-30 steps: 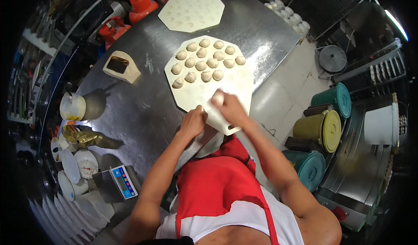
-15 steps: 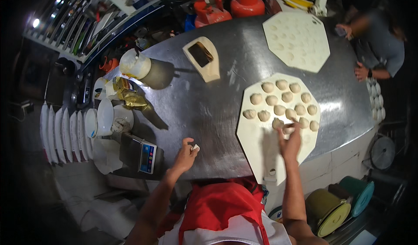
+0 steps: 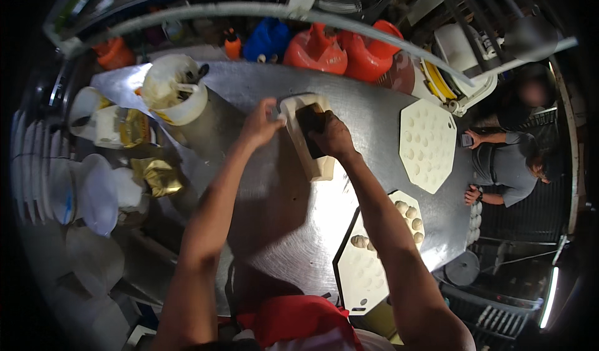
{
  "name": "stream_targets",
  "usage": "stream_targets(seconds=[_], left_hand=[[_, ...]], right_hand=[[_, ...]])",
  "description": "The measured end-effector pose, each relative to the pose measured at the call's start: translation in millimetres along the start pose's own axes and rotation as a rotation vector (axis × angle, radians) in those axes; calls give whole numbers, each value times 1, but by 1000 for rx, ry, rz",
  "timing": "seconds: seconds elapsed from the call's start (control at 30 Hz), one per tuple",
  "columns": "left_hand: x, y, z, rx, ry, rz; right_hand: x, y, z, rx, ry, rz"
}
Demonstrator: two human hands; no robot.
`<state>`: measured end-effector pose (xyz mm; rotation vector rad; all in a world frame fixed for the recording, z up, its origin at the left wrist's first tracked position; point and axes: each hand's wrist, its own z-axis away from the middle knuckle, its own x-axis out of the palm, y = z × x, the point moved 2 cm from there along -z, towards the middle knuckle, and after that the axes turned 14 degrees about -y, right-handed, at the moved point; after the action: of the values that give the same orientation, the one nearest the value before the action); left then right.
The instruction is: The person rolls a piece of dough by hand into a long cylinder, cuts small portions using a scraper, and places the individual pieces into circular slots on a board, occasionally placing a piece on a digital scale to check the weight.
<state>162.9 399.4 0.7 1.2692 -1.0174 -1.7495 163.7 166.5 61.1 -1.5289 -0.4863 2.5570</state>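
My right hand (image 3: 337, 137) grips a dark flat slab (image 3: 310, 120) at the beige, long-handled tray (image 3: 322, 170) on the metal table; its exact kind is unclear. Just left of the tray is my left hand (image 3: 257, 126), fingers bent around a small white piece (image 3: 282, 119) that looks like dough. Pale pleated dough balls (image 3: 359, 241) sit on the nearer white octagonal board (image 3: 360, 288), partly hidden behind my right forearm.
Another white board (image 3: 427, 144) with round dimples lies at the far right, near a person (image 3: 508, 164) at the table's end. A white bucket (image 3: 178, 95) and gold foil packaging (image 3: 159, 176) stand left. Red gas cylinders (image 3: 315, 51) line the back, below a metal rail (image 3: 249, 11).
My right hand has left the dough balls and now grips the dark slab at the beige tray. My left hand has moved forward with its white piece. The view has shifted.
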Motion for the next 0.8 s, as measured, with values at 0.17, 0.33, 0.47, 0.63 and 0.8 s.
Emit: stream_targets(seconds=[0.17, 0.33, 0.47, 0.63, 0.8], left_hand=[[13, -3, -71, -73, -136, 51], [49, -6, -70, 94, 39, -111], [62, -77, -84, 92, 42, -6], [23, -49, 6, -22, 179, 91], [-16, -147, 142, 21, 279, 169]], right_hand=[[-19, -32, 11, -147, 218, 78], [-39, -44, -104, -354, 201, 375], [41, -41, -112, -233, 731, 809], [70, 42, 88, -161, -46, 135], [48, 18, 189, 13, -454, 182]])
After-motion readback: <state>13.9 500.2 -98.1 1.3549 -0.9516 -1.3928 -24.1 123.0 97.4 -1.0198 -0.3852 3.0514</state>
